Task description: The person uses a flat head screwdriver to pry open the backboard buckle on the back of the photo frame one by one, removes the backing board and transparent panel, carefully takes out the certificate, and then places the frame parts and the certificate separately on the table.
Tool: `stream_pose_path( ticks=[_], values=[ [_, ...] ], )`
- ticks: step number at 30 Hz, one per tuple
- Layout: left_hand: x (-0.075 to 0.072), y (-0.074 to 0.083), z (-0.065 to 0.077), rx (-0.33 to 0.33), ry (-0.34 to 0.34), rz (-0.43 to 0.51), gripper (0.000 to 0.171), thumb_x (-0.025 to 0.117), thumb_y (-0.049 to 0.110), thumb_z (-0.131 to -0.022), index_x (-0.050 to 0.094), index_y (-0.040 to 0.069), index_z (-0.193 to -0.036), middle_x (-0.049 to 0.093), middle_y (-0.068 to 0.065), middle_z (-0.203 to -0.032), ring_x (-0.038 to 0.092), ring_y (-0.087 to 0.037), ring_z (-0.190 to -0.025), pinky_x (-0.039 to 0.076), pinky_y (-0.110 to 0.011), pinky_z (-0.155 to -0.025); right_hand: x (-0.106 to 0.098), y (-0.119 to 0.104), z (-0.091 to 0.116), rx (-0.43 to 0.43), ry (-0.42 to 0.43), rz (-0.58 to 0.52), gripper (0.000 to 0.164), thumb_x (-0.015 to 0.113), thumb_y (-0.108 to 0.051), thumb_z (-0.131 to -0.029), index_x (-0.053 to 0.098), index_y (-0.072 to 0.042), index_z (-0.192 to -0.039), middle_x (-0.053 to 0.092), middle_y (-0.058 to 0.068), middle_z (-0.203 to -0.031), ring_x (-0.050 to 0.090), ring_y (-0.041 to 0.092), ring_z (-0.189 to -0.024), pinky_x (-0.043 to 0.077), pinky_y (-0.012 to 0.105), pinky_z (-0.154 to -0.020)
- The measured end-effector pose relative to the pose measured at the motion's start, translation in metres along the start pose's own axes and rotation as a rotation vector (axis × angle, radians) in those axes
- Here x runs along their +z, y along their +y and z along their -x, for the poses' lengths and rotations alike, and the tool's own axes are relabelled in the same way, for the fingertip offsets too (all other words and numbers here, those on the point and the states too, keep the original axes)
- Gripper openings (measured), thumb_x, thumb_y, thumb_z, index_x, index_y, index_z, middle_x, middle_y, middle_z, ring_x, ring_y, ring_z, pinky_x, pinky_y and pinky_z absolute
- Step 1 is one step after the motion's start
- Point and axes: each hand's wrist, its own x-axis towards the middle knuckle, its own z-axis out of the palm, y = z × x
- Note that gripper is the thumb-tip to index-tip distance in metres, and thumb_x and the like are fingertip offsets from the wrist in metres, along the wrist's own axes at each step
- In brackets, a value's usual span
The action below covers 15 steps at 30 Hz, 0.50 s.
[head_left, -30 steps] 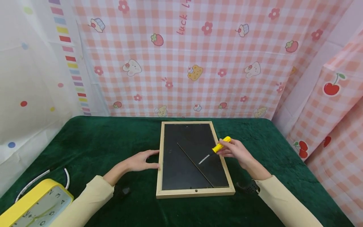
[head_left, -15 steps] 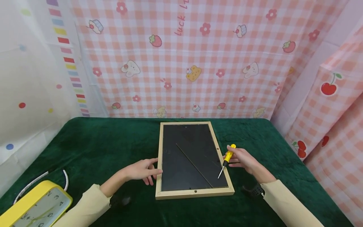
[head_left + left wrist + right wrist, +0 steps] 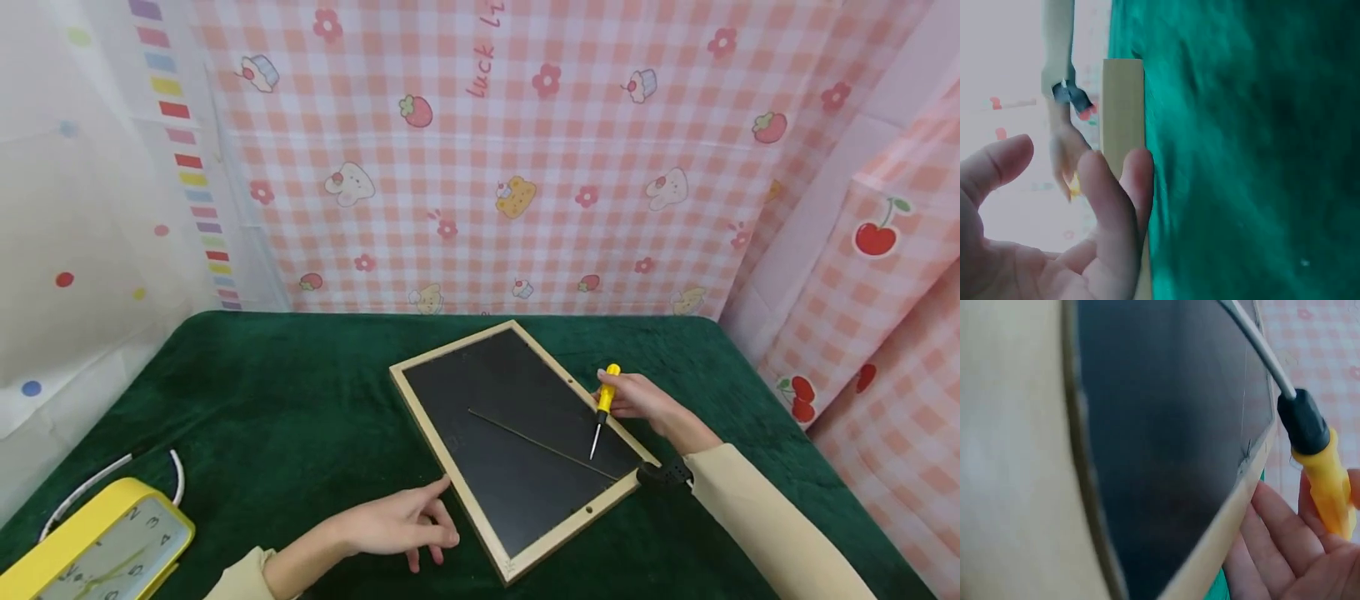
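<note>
A light wooden frame with a black panel (image 3: 480,450) lies turned at an angle on the green cloth. A thin pale line crosses the panel diagonally. My left hand (image 3: 408,525) is at the frame's near left side, its index fingertip right at the wooden edge (image 3: 1124,106) and the other fingers loosely bent. In my right hand (image 3: 637,398), at the frame's right side, I hold a screwdriver (image 3: 607,397) by its yellow handle, its metal shank (image 3: 1266,353) slanting down over the panel. Other fingers of that hand touch the frame's outer side in the right wrist view.
At the near left stands a yellow clock (image 3: 112,542), with a white curved cord or handle (image 3: 177,475) beside it. The green cloth (image 3: 300,375) covers the table. A pink checked curtain (image 3: 480,167) hangs behind the far edge.
The frame has turned counterclockwise, its far end swinging left and its near end right. My left hand has moved nearer and to the right. The screwdriver has tilted from slanting left to steeply downward.
</note>
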Motion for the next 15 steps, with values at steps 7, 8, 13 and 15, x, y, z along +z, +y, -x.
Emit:
stream_pose_path(
  ticks=[7, 8, 13, 15],
  values=[
    [-0.045, 0.008, -0.011, 0.145, 0.288, -0.336, 0.034, 0.052, 0.022, -0.089, 0.055, -0.003, -0.113, 0.061, -0.005, -0.081, 0.057, -0.02, -0.065, 0.046, -0.028, -0.046, -0.008, 0.006, 0.013, -0.064, -0.001, -0.009, 0.057, 0.035, -0.044, -0.093, 0.049, 0.008, -0.109, 0.055, 0.017, -0.113, 0.044, 0.033, -0.111, 0.031, 0.049, -0.092],
    [-0.056, 0.009, -0.014, 0.168, 0.369, -0.392, 0.032, 0.053, 0.021, -0.089, 0.057, -0.002, -0.111, 0.061, -0.006, -0.084, 0.057, -0.021, -0.068, 0.046, -0.028, -0.048, -0.01, 0.008, 0.019, -0.072, 0.02, -0.02, 0.058, 0.034, -0.045, -0.093, 0.05, 0.008, -0.108, 0.056, 0.016, -0.112, 0.043, 0.033, -0.111, 0.03, 0.05, -0.092],
    [-0.106, 0.01, -0.031, 0.163, 0.674, -0.568, 0.035, 0.055, 0.02, -0.088, 0.053, -0.001, -0.116, 0.053, -0.016, -0.108, 0.052, -0.028, -0.093, 0.044, -0.04, -0.072, -0.029, 0.02, 0.058, -0.074, 0.126, -0.054, 0.056, 0.032, -0.047, -0.093, 0.052, 0.006, -0.101, 0.059, 0.014, -0.108, 0.048, 0.031, -0.106, 0.038, 0.047, -0.087],
    [-0.122, 0.008, -0.036, 0.117, 0.692, -0.604, 0.039, 0.053, 0.02, -0.089, 0.048, -0.003, -0.121, 0.046, -0.021, -0.116, 0.046, -0.033, -0.102, 0.04, -0.046, -0.079, -0.034, 0.027, 0.073, -0.066, 0.133, -0.048, 0.056, 0.032, -0.046, -0.093, 0.051, 0.006, -0.1, 0.059, 0.015, -0.108, 0.05, 0.028, -0.102, 0.043, 0.044, -0.082]
  ],
)
